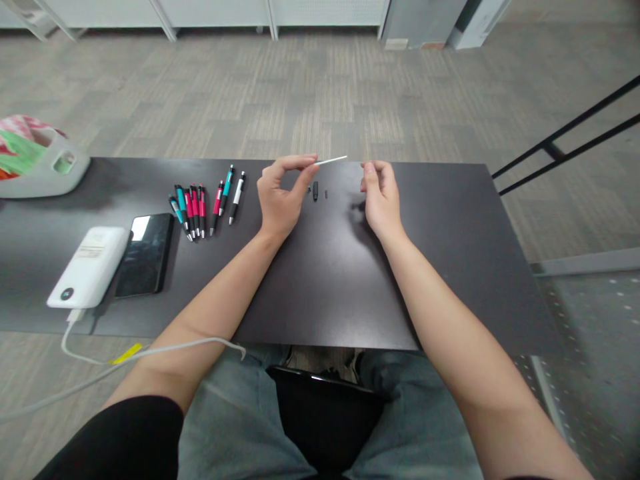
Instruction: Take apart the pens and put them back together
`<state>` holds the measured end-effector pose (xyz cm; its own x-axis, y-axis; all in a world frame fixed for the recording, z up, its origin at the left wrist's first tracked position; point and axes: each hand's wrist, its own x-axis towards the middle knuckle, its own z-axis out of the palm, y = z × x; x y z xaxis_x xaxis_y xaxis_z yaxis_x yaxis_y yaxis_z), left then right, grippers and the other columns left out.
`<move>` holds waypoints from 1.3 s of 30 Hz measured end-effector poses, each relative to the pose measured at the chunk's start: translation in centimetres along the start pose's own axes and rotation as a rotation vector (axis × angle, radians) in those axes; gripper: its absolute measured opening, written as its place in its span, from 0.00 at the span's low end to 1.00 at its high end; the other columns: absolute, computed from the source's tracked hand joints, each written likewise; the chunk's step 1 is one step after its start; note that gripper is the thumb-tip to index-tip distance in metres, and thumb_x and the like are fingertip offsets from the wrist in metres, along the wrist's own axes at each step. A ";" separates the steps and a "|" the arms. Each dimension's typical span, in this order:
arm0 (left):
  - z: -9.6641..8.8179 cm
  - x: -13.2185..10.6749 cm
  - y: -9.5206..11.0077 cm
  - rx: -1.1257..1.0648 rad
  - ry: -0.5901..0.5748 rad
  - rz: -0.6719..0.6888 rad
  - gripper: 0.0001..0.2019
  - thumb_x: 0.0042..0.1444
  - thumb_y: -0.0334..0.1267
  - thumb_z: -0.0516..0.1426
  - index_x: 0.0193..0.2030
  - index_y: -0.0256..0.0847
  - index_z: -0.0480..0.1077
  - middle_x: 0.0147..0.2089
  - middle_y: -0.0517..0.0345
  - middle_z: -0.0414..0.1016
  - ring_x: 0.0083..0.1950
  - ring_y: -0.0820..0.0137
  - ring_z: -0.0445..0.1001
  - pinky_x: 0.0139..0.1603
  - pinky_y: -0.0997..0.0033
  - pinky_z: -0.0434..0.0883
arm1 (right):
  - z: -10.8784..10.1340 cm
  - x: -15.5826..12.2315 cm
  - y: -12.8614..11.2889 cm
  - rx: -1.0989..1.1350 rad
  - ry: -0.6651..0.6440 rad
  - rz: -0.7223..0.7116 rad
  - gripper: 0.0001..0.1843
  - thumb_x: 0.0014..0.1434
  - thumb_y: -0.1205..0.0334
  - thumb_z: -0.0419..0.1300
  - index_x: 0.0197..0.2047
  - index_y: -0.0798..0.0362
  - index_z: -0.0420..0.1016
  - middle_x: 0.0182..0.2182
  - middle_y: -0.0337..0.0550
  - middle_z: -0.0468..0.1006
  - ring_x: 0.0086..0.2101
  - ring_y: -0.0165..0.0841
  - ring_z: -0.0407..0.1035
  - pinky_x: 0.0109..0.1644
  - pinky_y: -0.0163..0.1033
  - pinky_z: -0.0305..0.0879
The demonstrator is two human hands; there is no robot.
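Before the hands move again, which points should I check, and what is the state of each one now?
1. Grip of left hand on white rod: ok, pinched at one end.
2. Rod free of the table: ok, it is in the air.
3. Right hand holds something: cannot tell, fingers curled.
4. Two small black parts on the table between the hands: ok.
5. Pens apart from both hands: ok.

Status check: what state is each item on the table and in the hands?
left hand: pinching the white refill
white refill: held at one end, roughly level
right hand: loosely curled; contents unclear
small black parts: loose on the table between the hands
pens: assembled, lying side by side
phone: face up, screen dark
power bank: cable plugged in
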<state>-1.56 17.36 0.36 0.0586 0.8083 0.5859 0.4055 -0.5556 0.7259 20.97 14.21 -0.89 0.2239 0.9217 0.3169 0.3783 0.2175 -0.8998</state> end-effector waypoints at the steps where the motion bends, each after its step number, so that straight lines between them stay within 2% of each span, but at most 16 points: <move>1: -0.2 -0.2 0.2 0.061 -0.066 0.038 0.13 0.84 0.58 0.71 0.54 0.54 0.89 0.63 0.53 0.97 0.69 0.49 0.92 0.83 0.36 0.76 | 0.0 0.0 0.2 0.009 0.022 0.024 0.46 0.78 0.08 0.60 0.65 0.41 0.85 0.45 0.47 0.83 0.55 0.52 0.83 0.68 0.62 0.83; 4: -0.4 -0.8 1.0 0.208 -0.306 0.148 0.06 0.82 0.50 0.74 0.51 0.56 0.90 0.63 0.57 0.98 0.72 0.46 0.92 0.88 0.27 0.66 | 0.1 0.0 0.3 0.030 0.031 0.072 0.48 0.77 0.05 0.57 0.65 0.41 0.86 0.48 0.49 0.86 0.57 0.53 0.85 0.71 0.64 0.84; 8: -0.4 -1.3 1.2 0.250 -0.545 0.236 0.01 0.80 0.45 0.75 0.53 0.57 0.91 0.67 0.57 0.97 0.77 0.45 0.89 0.90 0.26 0.62 | 0.1 0.0 0.4 0.020 0.018 0.048 0.51 0.77 0.03 0.53 0.66 0.40 0.86 0.48 0.49 0.86 0.58 0.53 0.85 0.71 0.64 0.84; 10: -0.5 -1.4 1.0 0.258 -0.620 0.250 0.04 0.78 0.45 0.76 0.56 0.58 0.92 0.70 0.56 0.97 0.79 0.45 0.87 0.92 0.26 0.60 | 0.2 0.1 0.5 -0.007 0.012 0.029 0.51 0.78 0.03 0.52 0.67 0.40 0.86 0.48 0.49 0.86 0.58 0.53 0.86 0.70 0.63 0.84; 13: -0.6 -1.4 0.9 0.276 -0.685 0.256 0.13 0.76 0.46 0.78 0.64 0.58 0.92 0.73 0.53 0.95 0.81 0.42 0.85 0.93 0.24 0.57 | 0.2 0.2 0.4 -0.043 -0.010 0.041 0.50 0.78 0.05 0.55 0.69 0.40 0.86 0.50 0.50 0.87 0.58 0.54 0.86 0.69 0.63 0.85; 16: -0.7 -1.4 1.0 0.303 -0.690 0.247 0.18 0.76 0.48 0.78 0.69 0.56 0.92 0.77 0.47 0.92 0.84 0.37 0.82 0.93 0.20 0.56 | 0.1 0.1 0.3 -0.055 -0.027 0.069 0.49 0.78 0.06 0.58 0.70 0.41 0.86 0.51 0.51 0.88 0.58 0.55 0.86 0.69 0.65 0.85; 18: -0.8 -1.3 1.1 0.325 -0.670 0.227 0.18 0.78 0.48 0.76 0.70 0.55 0.92 0.78 0.46 0.91 0.85 0.36 0.80 0.92 0.20 0.56 | 0.1 0.1 0.4 -0.045 -0.015 0.065 0.48 0.79 0.07 0.57 0.70 0.41 0.86 0.49 0.51 0.87 0.57 0.54 0.85 0.69 0.64 0.85; 22: -0.9 -1.1 1.1 0.348 -0.630 0.187 0.14 0.79 0.47 0.74 0.67 0.56 0.93 0.76 0.48 0.93 0.84 0.38 0.80 0.91 0.20 0.58 | 0.1 0.2 1.1 -0.012 0.003 0.054 0.44 0.82 0.11 0.56 0.68 0.41 0.86 0.46 0.48 0.85 0.53 0.51 0.84 0.67 0.61 0.84; 28: -1.1 -0.9 0.8 0.343 -0.611 0.168 0.12 0.77 0.47 0.75 0.63 0.57 0.93 0.75 0.50 0.94 0.81 0.38 0.80 0.89 0.20 0.59 | 0.1 0.6 1.9 -0.036 -0.037 0.021 0.39 0.85 0.16 0.58 0.65 0.41 0.88 0.47 0.49 0.87 0.52 0.49 0.84 0.62 0.57 0.85; 32: -1.1 -0.9 0.8 0.334 -0.591 0.162 0.10 0.77 0.47 0.75 0.61 0.56 0.92 0.73 0.50 0.94 0.79 0.39 0.81 0.88 0.23 0.59 | -0.6 0.6 1.2 -0.047 -0.072 -0.020 0.34 0.83 0.20 0.66 0.66 0.39 0.92 0.47 0.47 0.89 0.50 0.48 0.84 0.60 0.55 0.85; 35: -1.0 -0.8 1.1 0.335 -0.531 0.121 0.11 0.78 0.47 0.73 0.62 0.55 0.91 0.71 0.49 0.94 0.76 0.41 0.82 0.85 0.27 0.61 | -1.5 0.8 0.7 -0.107 -0.108 -0.058 0.30 0.81 0.24 0.71 0.64 0.39 0.95 0.48 0.46 0.92 0.51 0.49 0.85 0.64 0.56 0.84; 39: -1.0 -0.5 1.0 0.359 -0.389 0.027 0.10 0.81 0.44 0.68 0.63 0.55 0.89 0.66 0.51 0.94 0.72 0.45 0.85 0.82 0.33 0.65 | -2.9 1.3 1.0 -0.192 -0.110 -0.061 0.21 0.81 0.36 0.72 0.59 0.41 0.97 0.49 0.48 0.93 0.54 0.51 0.86 0.71 0.60 0.83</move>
<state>-2.07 16.18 1.16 0.3799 0.8450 0.3764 0.6821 -0.5308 0.5031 24.20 14.68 -0.49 0.0998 0.9405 0.3247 0.5548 0.2183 -0.8029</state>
